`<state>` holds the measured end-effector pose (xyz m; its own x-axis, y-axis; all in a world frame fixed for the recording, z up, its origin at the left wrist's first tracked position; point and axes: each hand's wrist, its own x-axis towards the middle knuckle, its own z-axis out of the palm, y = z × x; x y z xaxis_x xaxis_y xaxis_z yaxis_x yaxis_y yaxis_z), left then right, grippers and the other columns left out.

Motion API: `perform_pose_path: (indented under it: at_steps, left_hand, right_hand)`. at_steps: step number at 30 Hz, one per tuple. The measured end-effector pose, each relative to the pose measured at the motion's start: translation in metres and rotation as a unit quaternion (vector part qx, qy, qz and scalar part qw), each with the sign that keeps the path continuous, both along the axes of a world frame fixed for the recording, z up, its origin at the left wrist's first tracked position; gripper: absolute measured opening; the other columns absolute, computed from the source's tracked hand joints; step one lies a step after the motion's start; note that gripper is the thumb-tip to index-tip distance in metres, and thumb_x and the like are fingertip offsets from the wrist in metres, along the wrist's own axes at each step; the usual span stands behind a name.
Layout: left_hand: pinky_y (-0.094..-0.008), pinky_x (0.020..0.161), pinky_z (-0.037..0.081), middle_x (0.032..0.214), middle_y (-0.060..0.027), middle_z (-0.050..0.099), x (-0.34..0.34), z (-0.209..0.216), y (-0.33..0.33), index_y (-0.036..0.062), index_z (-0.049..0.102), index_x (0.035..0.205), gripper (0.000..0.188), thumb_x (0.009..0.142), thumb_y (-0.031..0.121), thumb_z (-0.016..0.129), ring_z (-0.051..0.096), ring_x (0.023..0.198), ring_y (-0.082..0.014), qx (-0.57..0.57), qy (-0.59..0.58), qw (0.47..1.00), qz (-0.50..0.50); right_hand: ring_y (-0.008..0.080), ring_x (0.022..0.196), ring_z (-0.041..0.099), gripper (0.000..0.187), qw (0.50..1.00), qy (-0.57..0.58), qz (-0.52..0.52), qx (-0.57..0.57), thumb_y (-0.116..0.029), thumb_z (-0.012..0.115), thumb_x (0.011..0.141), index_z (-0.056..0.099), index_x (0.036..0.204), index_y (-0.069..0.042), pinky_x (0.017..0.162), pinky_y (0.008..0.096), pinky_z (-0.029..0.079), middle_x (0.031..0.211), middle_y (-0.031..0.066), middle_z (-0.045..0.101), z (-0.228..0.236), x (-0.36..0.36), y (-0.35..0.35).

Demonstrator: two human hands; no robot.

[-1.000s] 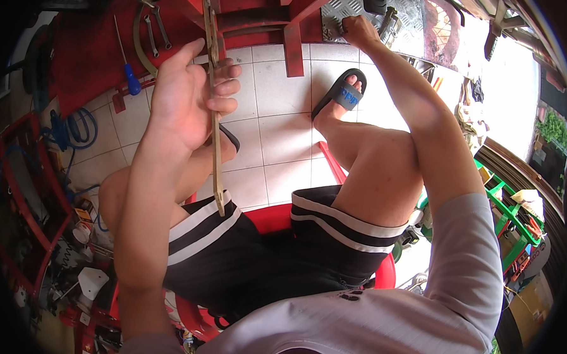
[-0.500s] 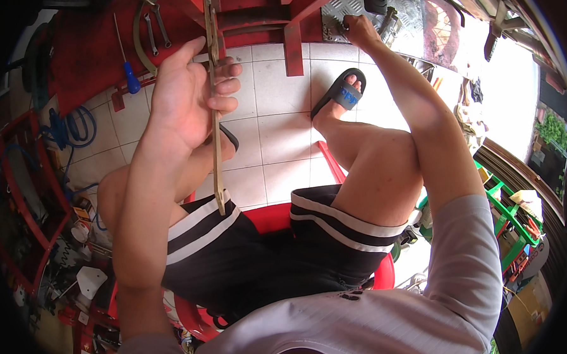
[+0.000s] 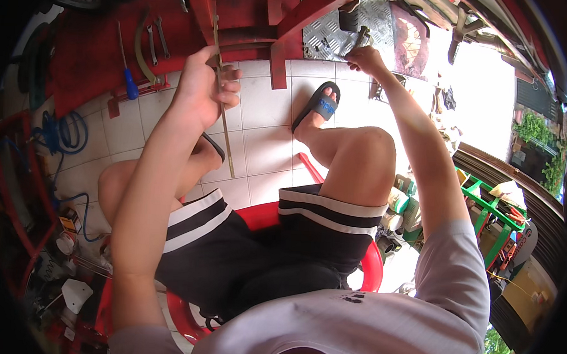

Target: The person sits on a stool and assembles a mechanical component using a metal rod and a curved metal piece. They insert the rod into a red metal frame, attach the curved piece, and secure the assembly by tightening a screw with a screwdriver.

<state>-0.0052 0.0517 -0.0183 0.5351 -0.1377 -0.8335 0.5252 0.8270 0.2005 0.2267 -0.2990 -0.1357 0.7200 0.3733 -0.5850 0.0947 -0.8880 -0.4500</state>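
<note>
My left hand point(image 3: 202, 88) is closed around a long, thin, flat strip point(image 3: 226, 136) of dull metallic colour, seen nearly edge-on. The strip stands upright in the picture, its upper end near the red metal frame point(image 3: 289, 26) and its lower end over the tiles. At the right, my right hand point(image 3: 366, 59) has its fingers curled by the near edge of the ridged metal plate point(image 3: 324, 36). A dark cylindrical metal piece point(image 3: 364, 35) shows just beyond these fingers; whether they touch it is unclear. What the fingers hold, if anything, is hidden.
On the red surface at left lie a blue-handled screwdriver point(image 3: 130, 83), a curved metal piece point(image 3: 139, 44) and two spanners point(image 3: 162, 37). A blue hose point(image 3: 70, 133) lies coiled on the floor. A green rack point(image 3: 494, 211) stands at right; I sit on a red chair point(image 3: 372, 269).
My right hand has drawn back toward me from the plate's far part to its near edge. The strip has turned more edge-on in my left hand. The whole view has shifted slightly.
</note>
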Motion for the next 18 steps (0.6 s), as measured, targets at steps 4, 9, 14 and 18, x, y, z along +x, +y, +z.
perform_pose_path:
  at_steps: [4, 9, 14, 18]
  left_hand:
    - [-0.0206, 0.040, 0.025, 0.074, -0.0077, 0.051, 0.004, 0.004, -0.005, 0.0057, 0.041, 0.087, 0.036, 0.092, 0.041, 0.045, 0.038, 0.055, -0.0109, 0.001, 0.010, 1.000, 0.007]
    - [-0.0197, 0.040, 0.024, 0.072, -0.0065, 0.050, 0.006, 0.003, -0.008, 0.0106, 0.044, 0.088, 0.029, 0.091, 0.040, 0.045, 0.037, 0.054, -0.0098, 0.008, 0.009, 1.000, 0.019]
    - [-0.0198, 0.039, 0.025, 0.071, -0.0054, 0.049, 0.005, 0.000, -0.003, 0.0120, 0.047, 0.086, 0.029, 0.091, 0.040, 0.043, 0.037, 0.053, -0.0093, 0.011, 0.003, 1.000, 0.021]
    - [-0.0202, 0.039, 0.025, 0.071, -0.0059, 0.049, 0.003, 0.004, -0.005, 0.0110, 0.044, 0.086, 0.028, 0.091, 0.038, 0.044, 0.037, 0.052, -0.0104, 0.010, 0.001, 1.000, 0.029]
  right_hand:
    - [0.0122, 0.072, 0.066, 0.019, 0.995, 0.042, -0.023, 0.090, -0.013, 0.062, 0.087, 0.069, 0.098, 0.000, 0.062, 0.0249, 0.053, 0.083, 0.0072, 0.070, 0.080, -0.042, 0.009]
    - [0.0142, 0.076, 0.066, 0.019, 0.969, -0.013, 0.030, 0.245, -0.008, 0.060, 0.085, 0.068, 0.098, 0.002, 0.069, 0.0261, 0.052, 0.084, 0.0107, 0.070, 0.188, -0.084, 0.074]
    - [0.0148, 0.078, 0.065, 0.022, 0.908, -0.023, 0.043, 0.416, -0.004, 0.056, 0.080, 0.068, 0.097, 0.004, 0.073, 0.0271, 0.051, 0.084, 0.0101, 0.068, 0.209, -0.106, 0.153]
    - [0.0142, 0.083, 0.065, 0.022, 0.912, 0.050, 0.018, 0.406, -0.002, 0.057, 0.083, 0.067, 0.102, 0.004, 0.075, 0.0262, 0.050, 0.092, 0.0097, 0.068, 0.178, -0.125, 0.183]
